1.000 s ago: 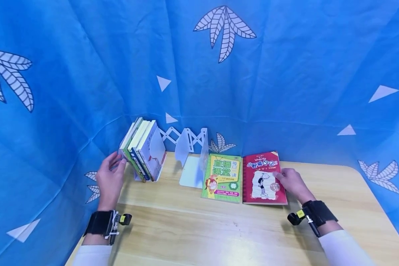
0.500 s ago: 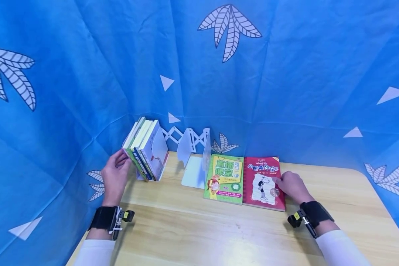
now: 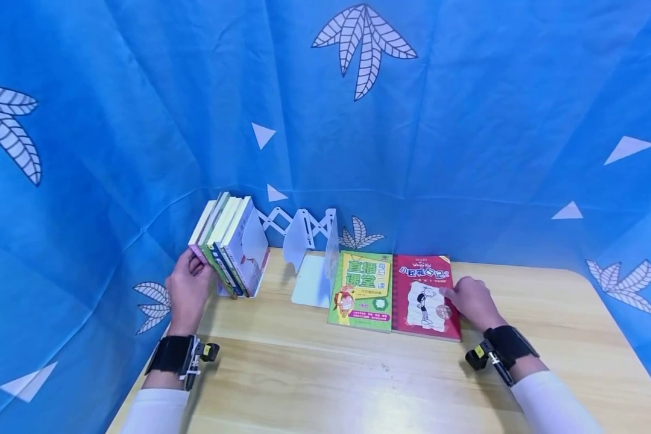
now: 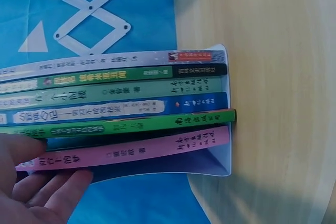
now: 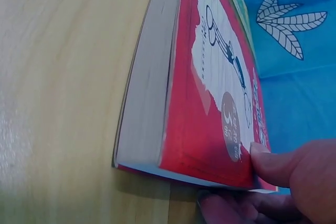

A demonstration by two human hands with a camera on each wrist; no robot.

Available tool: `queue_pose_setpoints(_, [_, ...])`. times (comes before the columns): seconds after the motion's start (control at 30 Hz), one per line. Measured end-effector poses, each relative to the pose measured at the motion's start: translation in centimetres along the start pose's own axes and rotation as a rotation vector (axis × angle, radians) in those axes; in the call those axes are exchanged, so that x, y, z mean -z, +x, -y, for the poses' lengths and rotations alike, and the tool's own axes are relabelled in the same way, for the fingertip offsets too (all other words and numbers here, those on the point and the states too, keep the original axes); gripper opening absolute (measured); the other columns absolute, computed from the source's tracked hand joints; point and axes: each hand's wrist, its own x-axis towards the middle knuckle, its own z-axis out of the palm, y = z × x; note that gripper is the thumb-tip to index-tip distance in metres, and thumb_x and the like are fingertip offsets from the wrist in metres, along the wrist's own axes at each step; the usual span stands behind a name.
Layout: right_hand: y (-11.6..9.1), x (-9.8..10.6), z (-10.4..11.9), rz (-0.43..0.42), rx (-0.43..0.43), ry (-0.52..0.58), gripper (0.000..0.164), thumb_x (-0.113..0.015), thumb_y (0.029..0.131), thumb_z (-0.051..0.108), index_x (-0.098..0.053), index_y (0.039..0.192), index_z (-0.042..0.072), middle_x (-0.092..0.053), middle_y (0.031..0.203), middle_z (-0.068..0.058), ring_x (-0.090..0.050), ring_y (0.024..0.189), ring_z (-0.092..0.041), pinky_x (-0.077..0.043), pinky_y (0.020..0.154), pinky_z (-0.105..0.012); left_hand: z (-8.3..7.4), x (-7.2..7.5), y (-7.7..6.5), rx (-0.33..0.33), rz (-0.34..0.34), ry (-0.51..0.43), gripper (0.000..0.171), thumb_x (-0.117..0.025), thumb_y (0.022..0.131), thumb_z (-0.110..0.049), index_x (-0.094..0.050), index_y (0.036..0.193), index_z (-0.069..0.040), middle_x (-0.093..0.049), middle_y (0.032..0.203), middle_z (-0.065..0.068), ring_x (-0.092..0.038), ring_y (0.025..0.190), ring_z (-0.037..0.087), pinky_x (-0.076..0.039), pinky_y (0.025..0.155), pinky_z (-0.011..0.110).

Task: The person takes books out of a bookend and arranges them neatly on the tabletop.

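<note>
My left hand (image 3: 188,295) is at the left end of a row of upright books in a white expandable book rack (image 3: 273,220). It pinches a pink-spined book (image 4: 136,153), thumb on one side and fingers on the other. A green-spined book (image 4: 199,123) stands beside it. On the right, my right hand (image 3: 473,302) holds the right edge of a red comic-style book (image 3: 425,298). The thumb lies on the cover, with fingers under the edge in the right wrist view. A green-and-yellow book (image 3: 360,290) lies face up against the red book's left side.
The rack's white dividers (image 3: 297,241) and base plate (image 3: 311,280) stand between the upright books and the flat ones. Blue patterned cloth (image 3: 466,120) hangs behind and at the sides of the wooden table (image 3: 325,374).
The red book has shifted left and slightly towards me, meeting the green-and-yellow book. My left hand has closed on the pink-spined book, which now leans out a little to the left.
</note>
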Motion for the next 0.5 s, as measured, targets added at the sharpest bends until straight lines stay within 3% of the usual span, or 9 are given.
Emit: queue_pose_setpoints(0.5, [0.09,0.13,-0.01,-0.006,0.011,-0.005,0.049,-0.067,0.101,0.025,-0.049,0.057,0.014,-0.033,0.050,0.006,-0.040,0.048,-0.012,-0.030,0.052,-0.023,0.38,-0.73,0.09,-0.036,-0.024,0.055,0.035,-0.064,0.097,0.003,-0.062,0.131,0.006,-0.068,0.127,0.032,-0.070,0.116,0.046,-0.060,0.094,0.049])
